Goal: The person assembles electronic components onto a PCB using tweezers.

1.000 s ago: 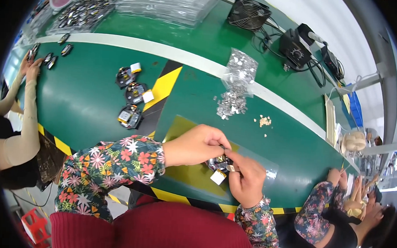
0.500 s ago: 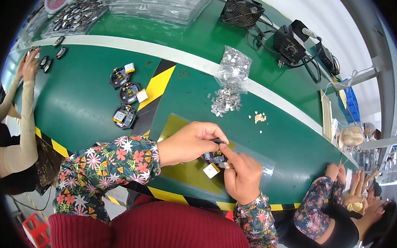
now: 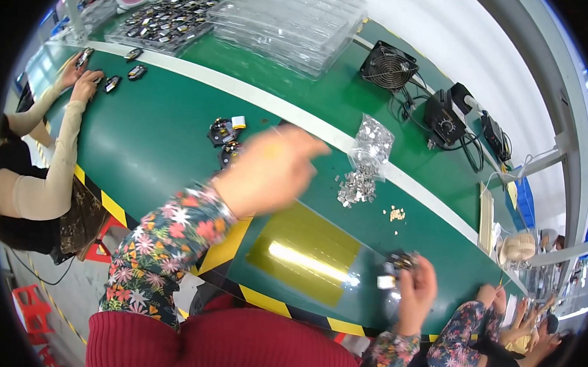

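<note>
The right hand (image 3: 418, 292), at the lower right of the frame, pinches a dark unit (image 3: 403, 259) between thumb and fingers, just right of the yellow film (image 3: 304, 253) on the desk (image 3: 146, 118). A white block (image 3: 386, 282) shows at the unit's lower left; how the two are joined is too small to tell. A light pinch at the rim would likely serve best, since squeezing across the parts could harm them, and the white block ought not to swing or snag. The left hand (image 3: 268, 172) is blurred near the centre of the frame, its index finger pointing right; whether its fingers hold anything, I cannot tell. It partly covers the spot beside two other units (image 3: 229, 156), so a slow, raised path there would seem wise to avoid knocking them. The metal pieces (image 3: 356, 189) and tan bits (image 3: 397, 215), right of centre, lie loose, so sleeves and wrists are best lifted clear of both when either hand crosses the desk.
</note>
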`<action>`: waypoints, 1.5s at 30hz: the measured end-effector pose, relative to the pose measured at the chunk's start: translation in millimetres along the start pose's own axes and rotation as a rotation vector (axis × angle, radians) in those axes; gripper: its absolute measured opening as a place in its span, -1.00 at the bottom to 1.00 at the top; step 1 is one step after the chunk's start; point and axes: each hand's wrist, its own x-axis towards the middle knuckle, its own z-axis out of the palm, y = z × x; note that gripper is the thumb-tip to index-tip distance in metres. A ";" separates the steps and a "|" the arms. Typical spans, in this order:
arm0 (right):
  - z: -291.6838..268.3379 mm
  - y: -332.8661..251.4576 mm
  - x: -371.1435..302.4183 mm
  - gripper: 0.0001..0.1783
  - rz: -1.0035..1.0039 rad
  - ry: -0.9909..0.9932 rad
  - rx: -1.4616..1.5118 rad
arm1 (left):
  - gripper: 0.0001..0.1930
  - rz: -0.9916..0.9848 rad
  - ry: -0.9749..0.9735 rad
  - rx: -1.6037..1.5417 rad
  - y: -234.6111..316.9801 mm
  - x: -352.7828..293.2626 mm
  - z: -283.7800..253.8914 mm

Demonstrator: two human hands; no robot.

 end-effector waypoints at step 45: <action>82.4 -14.5 21.5 -0.67 -0.057 -0.238 -0.041 | -0.64 -0.619 -0.419 -1.256 35.5 -22.4 61.5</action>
